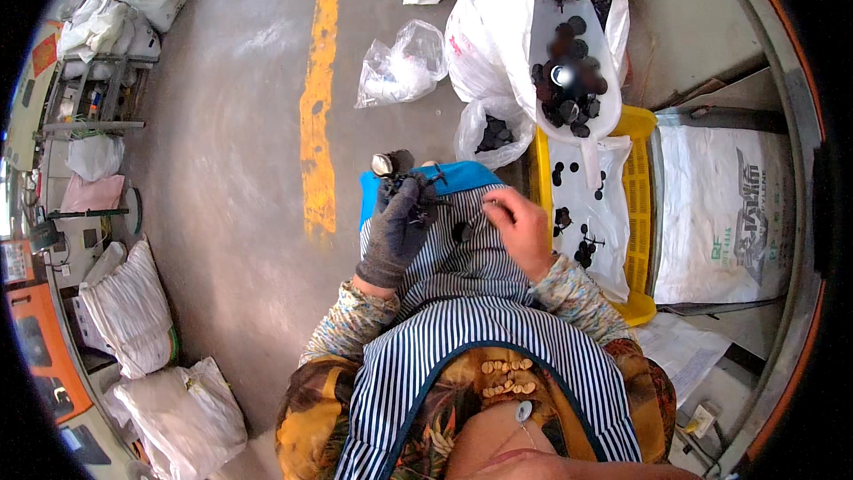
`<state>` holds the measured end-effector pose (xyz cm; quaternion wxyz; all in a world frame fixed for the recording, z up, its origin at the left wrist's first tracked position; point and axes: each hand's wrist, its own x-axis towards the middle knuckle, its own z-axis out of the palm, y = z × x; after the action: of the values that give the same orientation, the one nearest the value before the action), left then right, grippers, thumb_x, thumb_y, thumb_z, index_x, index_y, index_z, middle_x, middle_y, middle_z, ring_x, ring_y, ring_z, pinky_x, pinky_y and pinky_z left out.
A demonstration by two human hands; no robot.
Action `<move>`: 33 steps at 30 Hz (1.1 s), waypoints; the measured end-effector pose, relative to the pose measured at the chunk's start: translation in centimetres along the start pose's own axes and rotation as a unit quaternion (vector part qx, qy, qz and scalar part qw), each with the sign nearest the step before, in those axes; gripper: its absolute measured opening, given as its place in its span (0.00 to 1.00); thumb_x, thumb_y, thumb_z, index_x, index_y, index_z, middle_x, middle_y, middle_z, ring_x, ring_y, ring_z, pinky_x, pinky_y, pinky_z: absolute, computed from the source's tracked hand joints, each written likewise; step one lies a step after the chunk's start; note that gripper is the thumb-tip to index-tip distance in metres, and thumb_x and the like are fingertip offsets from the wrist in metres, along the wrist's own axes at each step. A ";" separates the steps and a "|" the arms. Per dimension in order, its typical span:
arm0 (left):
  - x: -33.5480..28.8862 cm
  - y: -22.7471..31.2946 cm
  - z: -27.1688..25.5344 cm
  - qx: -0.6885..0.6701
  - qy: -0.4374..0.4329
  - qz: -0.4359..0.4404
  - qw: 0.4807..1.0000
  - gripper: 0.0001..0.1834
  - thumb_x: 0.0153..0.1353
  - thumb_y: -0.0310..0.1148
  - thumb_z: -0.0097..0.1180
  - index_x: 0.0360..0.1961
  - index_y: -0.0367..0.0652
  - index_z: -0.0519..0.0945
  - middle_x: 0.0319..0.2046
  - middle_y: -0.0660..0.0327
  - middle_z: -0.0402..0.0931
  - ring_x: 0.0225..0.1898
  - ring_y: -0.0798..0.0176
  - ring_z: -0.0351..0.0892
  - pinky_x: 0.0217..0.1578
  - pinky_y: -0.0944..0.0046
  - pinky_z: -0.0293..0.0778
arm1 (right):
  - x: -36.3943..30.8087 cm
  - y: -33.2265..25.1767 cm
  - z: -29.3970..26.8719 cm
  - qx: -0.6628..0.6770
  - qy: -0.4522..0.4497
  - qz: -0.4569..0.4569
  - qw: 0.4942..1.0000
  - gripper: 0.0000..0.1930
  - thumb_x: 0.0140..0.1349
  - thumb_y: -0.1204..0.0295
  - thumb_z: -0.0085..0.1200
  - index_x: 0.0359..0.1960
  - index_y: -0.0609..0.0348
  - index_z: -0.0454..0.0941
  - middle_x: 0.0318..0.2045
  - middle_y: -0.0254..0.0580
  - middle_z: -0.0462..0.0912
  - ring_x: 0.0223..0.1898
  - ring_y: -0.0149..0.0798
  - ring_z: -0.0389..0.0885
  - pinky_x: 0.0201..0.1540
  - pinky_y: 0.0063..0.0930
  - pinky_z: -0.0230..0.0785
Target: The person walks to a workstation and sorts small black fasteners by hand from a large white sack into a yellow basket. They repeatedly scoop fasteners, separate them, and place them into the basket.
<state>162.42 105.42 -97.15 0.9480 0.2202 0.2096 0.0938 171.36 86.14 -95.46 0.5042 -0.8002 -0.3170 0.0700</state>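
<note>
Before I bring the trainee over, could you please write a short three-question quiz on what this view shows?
1. Multiple choice: which hand wears the dark glove? A) left; B) right; C) both.
2. True or false: the white scoop holds round black pieces.
3. Short answer: what colour is the basket that has white sheeting in it?

Key:
1. A. The left hand is gloved and holds black parts with thin prongs; the right hand is bare.
2. True.
3. Yellow.
</note>
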 end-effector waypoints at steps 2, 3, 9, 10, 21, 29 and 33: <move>0.2 0.8 -1.1 0.017 -0.005 0.019 1.000 0.18 0.69 0.29 0.50 0.60 0.44 0.69 0.49 0.62 0.73 0.46 0.67 0.75 0.44 0.67 0.75 | -0.2 1.6 -0.3 -0.042 -0.006 -0.017 0.999 0.08 0.60 0.72 0.58 0.40 0.59 0.79 0.32 0.41 0.83 0.30 0.42 0.83 0.31 0.29 0.74; 0.2 0.8 -1.5 0.026 -0.007 0.029 0.999 0.18 0.70 0.31 0.49 0.60 0.45 0.69 0.49 0.63 0.74 0.46 0.68 0.75 0.44 0.68 0.74 | -0.6 1.8 0.0 -0.100 -0.065 -0.051 0.991 0.09 0.60 0.71 0.58 0.41 0.58 0.78 0.30 0.41 0.82 0.30 0.42 0.83 0.31 0.30 0.74; -0.3 1.1 -0.1 0.090 0.024 0.064 0.994 0.24 0.68 0.32 0.52 0.65 0.49 0.65 0.49 0.63 0.75 0.48 0.67 0.76 0.45 0.67 0.75 | -2.1 2.9 4.0 -0.330 -0.214 -0.079 0.916 0.15 0.55 0.65 0.60 0.44 0.55 0.77 0.26 0.39 0.80 0.26 0.41 0.82 0.28 0.33 0.74; -0.4 0.8 -0.2 0.110 0.013 0.083 0.990 0.25 0.68 0.32 0.53 0.65 0.48 0.65 0.49 0.63 0.75 0.48 0.67 0.76 0.44 0.66 0.75 | -2.1 3.0 4.1 -0.339 -0.199 -0.127 0.911 0.14 0.54 0.67 0.61 0.42 0.55 0.78 0.25 0.39 0.79 0.26 0.41 0.82 0.28 0.34 0.74; -1.4 0.5 2.2 0.228 -0.039 -0.027 0.972 0.28 0.62 0.27 0.58 0.63 0.42 0.65 0.47 0.60 0.75 0.42 0.65 0.77 0.42 0.65 0.74 | 8.6 16.3 1.4 -0.095 -0.014 0.219 0.971 0.21 0.63 0.64 0.57 0.56 0.59 0.72 0.30 0.51 0.83 0.25 0.40 0.83 0.29 0.33 0.74; -1.7 1.9 1.8 0.248 -0.136 -0.164 0.945 0.35 0.57 0.25 0.62 0.66 0.40 0.63 0.54 0.60 0.72 0.53 0.64 0.73 0.52 0.64 0.72 | 7.1 1.1 -1.3 -0.051 -0.050 -0.270 0.960 0.19 0.63 0.73 0.53 0.56 0.45 0.75 0.60 0.40 0.72 0.46 0.42 0.80 0.48 0.31 0.76; -2.2 2.6 1.9 0.202 -0.160 -0.227 0.939 0.36 0.57 0.23 0.62 0.66 0.39 0.62 0.54 0.60 0.71 0.53 0.64 0.73 0.52 0.65 0.73 | 7.3 -2.8 -3.1 -0.199 -0.118 -0.467 0.853 0.18 0.57 0.72 0.54 0.51 0.47 0.79 0.56 0.35 0.77 0.46 0.37 0.79 0.48 0.29 0.75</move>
<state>161.08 106.48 -93.65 0.9008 0.3656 0.1143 -0.2047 177.26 88.80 -90.11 0.2664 -0.6270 -0.7177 -0.1443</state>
